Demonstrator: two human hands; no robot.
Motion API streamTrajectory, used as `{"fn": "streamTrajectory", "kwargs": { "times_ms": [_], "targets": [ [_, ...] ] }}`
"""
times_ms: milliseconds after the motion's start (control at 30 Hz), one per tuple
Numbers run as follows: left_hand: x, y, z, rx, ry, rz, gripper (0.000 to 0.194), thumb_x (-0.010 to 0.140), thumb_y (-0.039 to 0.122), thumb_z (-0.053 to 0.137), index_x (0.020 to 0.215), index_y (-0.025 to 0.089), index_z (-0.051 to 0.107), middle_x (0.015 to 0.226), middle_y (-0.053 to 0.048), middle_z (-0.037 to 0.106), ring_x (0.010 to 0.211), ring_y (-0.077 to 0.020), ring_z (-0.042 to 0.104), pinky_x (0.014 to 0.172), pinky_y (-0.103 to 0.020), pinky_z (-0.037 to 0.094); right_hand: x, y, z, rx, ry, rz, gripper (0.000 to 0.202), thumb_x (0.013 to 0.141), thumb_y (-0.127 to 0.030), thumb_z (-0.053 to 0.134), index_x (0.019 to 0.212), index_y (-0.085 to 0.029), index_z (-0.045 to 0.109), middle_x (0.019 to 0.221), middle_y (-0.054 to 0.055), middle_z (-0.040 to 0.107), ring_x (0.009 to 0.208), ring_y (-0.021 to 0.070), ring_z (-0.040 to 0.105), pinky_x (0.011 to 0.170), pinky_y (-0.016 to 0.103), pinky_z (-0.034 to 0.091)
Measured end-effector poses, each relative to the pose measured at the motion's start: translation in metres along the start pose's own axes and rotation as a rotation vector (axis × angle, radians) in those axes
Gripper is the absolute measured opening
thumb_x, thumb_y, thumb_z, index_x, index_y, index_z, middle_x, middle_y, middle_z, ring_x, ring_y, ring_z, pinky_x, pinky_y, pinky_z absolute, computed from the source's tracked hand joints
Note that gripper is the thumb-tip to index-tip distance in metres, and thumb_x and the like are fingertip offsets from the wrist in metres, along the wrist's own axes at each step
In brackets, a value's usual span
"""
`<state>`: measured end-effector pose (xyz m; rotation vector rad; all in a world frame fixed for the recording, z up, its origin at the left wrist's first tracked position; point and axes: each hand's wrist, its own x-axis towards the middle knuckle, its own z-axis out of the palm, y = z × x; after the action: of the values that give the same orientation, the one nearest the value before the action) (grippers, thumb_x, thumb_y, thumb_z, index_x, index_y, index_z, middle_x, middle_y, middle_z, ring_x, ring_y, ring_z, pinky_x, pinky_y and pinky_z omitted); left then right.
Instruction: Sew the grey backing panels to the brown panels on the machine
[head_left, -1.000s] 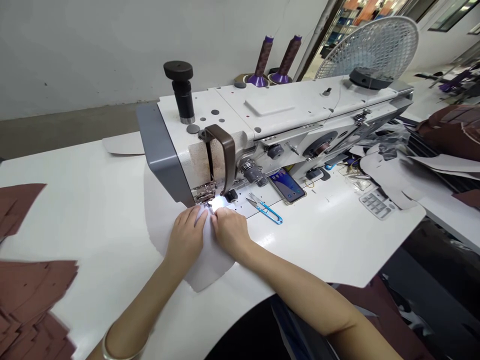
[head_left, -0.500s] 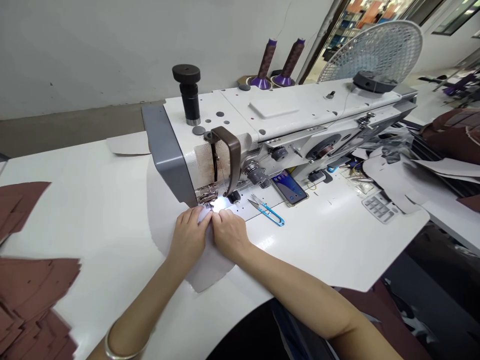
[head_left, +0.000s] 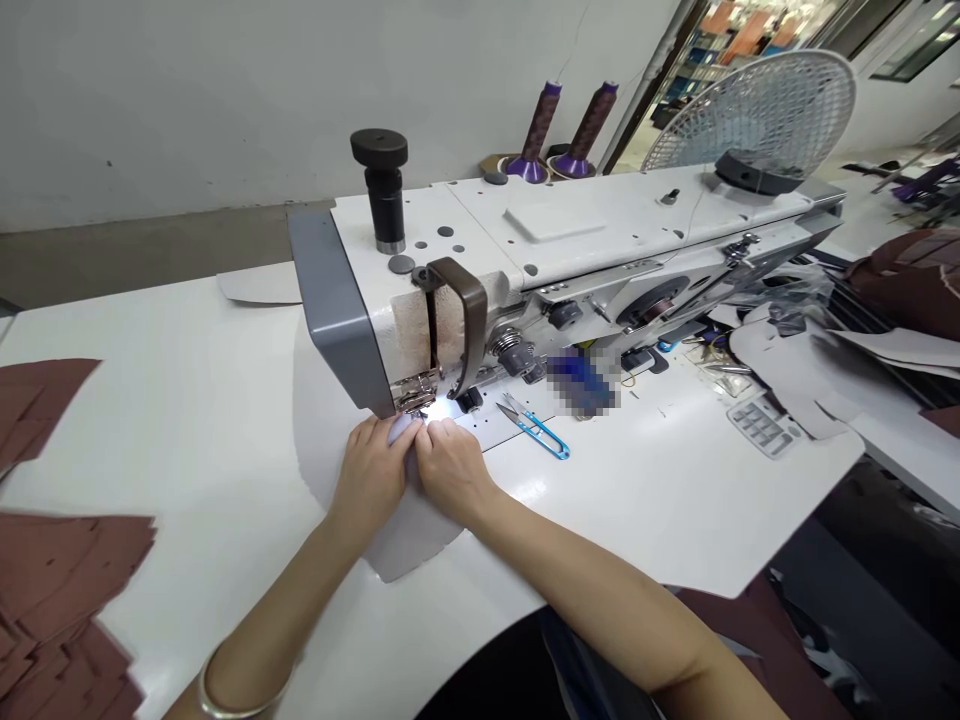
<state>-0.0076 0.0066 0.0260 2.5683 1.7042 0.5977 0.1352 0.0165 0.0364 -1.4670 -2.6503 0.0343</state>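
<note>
A large pale grey piece (head_left: 416, 535) lies beneath both hands at the sewing machine's needle end. My left hand (head_left: 369, 470) has its fingers bent on this piece, just in front of the lit presser foot (head_left: 415, 392). Close beside it, my right hand (head_left: 454, 465) presses with curled fingers on the same piece, the two thumbs nearly touching. A small pale lilac bit shows between the hands. The white sewing machine (head_left: 465, 215) stands right behind them. Blue thread snips (head_left: 544, 435) lie to the right of my right hand.
Stacks of reddish-brown pieces (head_left: 67, 580) lie at the left. Two brown thread cones (head_left: 540, 125) and a white fan (head_left: 765, 110) stand behind the machine. To the right are a blurred-out blue object (head_left: 581, 380), pale pieces (head_left: 780, 360) and a brown bundle (head_left: 911, 280).
The view has shifted slightly. Both hands keep almost the same place and hold on the grey piece. The phone beside the machine now appears pixelated.
</note>
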Motion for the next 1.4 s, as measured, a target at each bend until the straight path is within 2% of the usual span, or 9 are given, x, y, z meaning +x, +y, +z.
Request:
{"fn": "streamTrajectory", "kwargs": {
  "times_ms": [233, 567, 900, 1400],
  "targets": [
    [0.0012, -0.001, 0.0011, 0.07, 0.003, 0.025, 0.039, 0.085, 0.009, 0.04, 0.115, 0.022, 0.06, 0.113, -0.012, 0.06, 0.104, -0.0262, 0.052, 0.09, -0.042, 0.043, -0.0065, -0.0043, 0.0007, 0.028, -0.002, 0.132, 0.019, 0.087, -0.006, 0.039, 0.094, -0.013, 0.056, 0.079, 0.008, 0.057, 0.072, 0.0189, 0.049, 0.059, 0.028, 0.036],
    [0.0016, -0.0032, 0.0008, 0.059, -0.019, 0.058, 0.037, 0.087, 0.011, 0.039, 0.118, 0.02, 0.057, 0.106, -0.011, 0.063, 0.101, -0.025, 0.054, 0.09, -0.043, 0.042, -0.0008, -0.0056, 0.0054, -0.019, 0.033, 0.006, 0.023, 0.083, -0.003, 0.036, 0.095, -0.009, 0.055, 0.076, 0.009, 0.055, 0.068, 0.0204, 0.048, 0.058, 0.031, 0.036],
    [0.0012, -0.0051, 0.0013, 0.08, 0.026, 0.069, 0.037, 0.085, 0.011, 0.04, 0.115, 0.02, 0.06, 0.103, -0.012, 0.063, 0.096, -0.0265, 0.053, 0.088, -0.044, 0.043, -0.0013, -0.0083, 0.0049, -0.048, 0.059, 0.07, 0.021, 0.083, -0.003, 0.037, 0.091, -0.011, 0.054, 0.072, 0.007, 0.054, 0.067, 0.0195, 0.049, 0.056, 0.029, 0.035],
    [0.0016, -0.005, 0.0026, 0.106, 0.053, 0.053, 0.037, 0.084, 0.012, 0.041, 0.11, 0.024, 0.064, 0.097, -0.012, 0.062, 0.094, -0.0273, 0.051, 0.086, -0.043, 0.043, 0.0006, -0.0051, 0.0004, -0.036, -0.023, 0.015, 0.02, 0.085, -0.003, 0.037, 0.09, -0.012, 0.054, 0.074, 0.008, 0.056, 0.069, 0.0188, 0.051, 0.055, 0.028, 0.035]
  ]
}}
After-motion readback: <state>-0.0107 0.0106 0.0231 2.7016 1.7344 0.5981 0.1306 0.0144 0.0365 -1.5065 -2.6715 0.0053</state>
